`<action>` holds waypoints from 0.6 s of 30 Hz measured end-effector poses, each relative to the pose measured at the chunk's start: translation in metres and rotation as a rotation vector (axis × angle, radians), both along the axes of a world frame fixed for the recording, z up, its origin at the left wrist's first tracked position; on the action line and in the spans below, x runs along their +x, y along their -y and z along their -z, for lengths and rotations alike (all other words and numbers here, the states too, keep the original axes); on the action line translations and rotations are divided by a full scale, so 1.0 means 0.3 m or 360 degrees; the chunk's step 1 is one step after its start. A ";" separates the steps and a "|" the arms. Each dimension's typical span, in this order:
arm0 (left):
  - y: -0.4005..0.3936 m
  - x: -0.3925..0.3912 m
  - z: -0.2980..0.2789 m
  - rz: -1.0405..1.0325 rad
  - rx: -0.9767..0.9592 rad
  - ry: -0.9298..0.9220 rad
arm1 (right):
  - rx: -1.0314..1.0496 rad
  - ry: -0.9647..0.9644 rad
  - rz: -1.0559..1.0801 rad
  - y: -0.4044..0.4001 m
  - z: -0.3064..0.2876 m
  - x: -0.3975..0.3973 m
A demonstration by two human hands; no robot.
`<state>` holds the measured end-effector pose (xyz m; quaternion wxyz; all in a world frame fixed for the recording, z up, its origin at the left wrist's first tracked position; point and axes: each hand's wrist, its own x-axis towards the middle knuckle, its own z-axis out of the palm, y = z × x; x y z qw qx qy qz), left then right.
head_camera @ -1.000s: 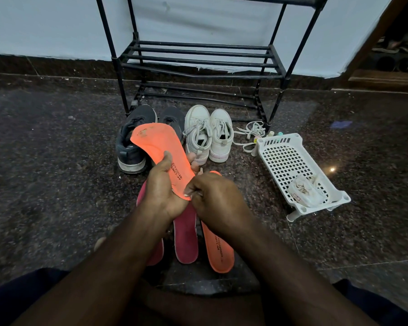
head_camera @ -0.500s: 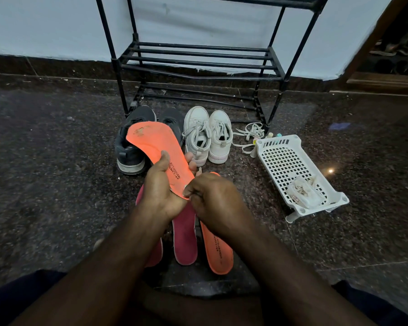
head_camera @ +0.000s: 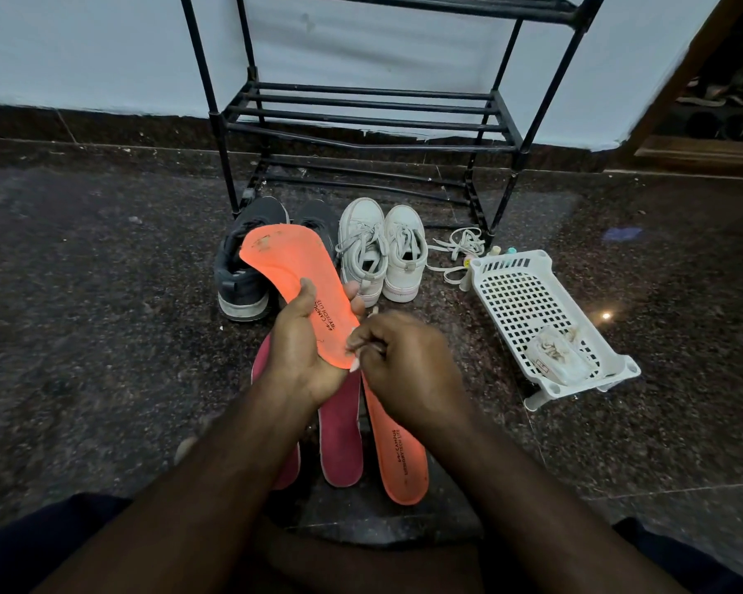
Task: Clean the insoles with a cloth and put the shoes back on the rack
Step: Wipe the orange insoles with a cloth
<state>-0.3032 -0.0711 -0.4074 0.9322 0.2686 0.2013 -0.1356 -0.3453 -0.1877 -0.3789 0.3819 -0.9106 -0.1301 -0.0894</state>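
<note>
My left hand grips an orange insole round its middle and holds it up with the toe pointing away, printed side towards me. My right hand, fingers curled, pinches the heel edge of that insole. On the floor under my hands lie a second orange insole and two pink insoles. Behind them stand a dark pair of shoes and a white pair of sneakers, in front of the black shoe rack. A crumpled whitish cloth lies in a white basket.
The white perforated basket sits on the floor to my right. Loose white laces and a few small bottles lie by the rack's right leg. The floor is dark speckled stone, and the rack's shelves hold nothing.
The held insole's toe has swung slightly left. My right hand has stayed at the heel edge, its fingers shifting a little. Nothing on the floor has moved.
</note>
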 end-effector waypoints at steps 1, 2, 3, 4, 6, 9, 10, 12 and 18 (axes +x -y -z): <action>-0.001 0.000 -0.001 -0.0001 -0.0019 -0.0006 | -0.0038 -0.0033 -0.0016 -0.008 0.006 -0.008; -0.004 0.001 -0.001 0.0001 -0.0031 -0.0025 | -0.0029 -0.0113 -0.0053 -0.016 0.007 -0.017; -0.008 0.002 -0.001 0.0006 -0.0040 -0.0044 | 0.0038 -0.0215 -0.0105 -0.022 0.004 -0.021; -0.011 0.002 -0.001 0.0020 -0.0044 -0.0064 | 0.0147 -0.0322 -0.0156 -0.023 -0.001 -0.019; -0.013 0.001 -0.008 0.0067 -0.0020 -0.0066 | 0.0391 -0.0438 -0.0173 -0.009 -0.027 -0.007; -0.007 -0.003 -0.020 0.0097 0.0059 0.0026 | 0.0936 -0.0483 0.0010 0.048 -0.071 0.039; -0.004 -0.003 -0.018 0.0098 0.0066 0.0018 | 0.1080 -0.0501 0.0071 0.073 -0.085 0.050; -0.001 -0.006 -0.016 0.0114 0.0067 -0.0009 | 0.1101 -0.0484 0.0176 0.111 -0.101 0.062; 0.011 -0.019 -0.002 0.0203 0.0082 0.0077 | 0.0575 -0.0269 0.0119 0.122 -0.078 0.069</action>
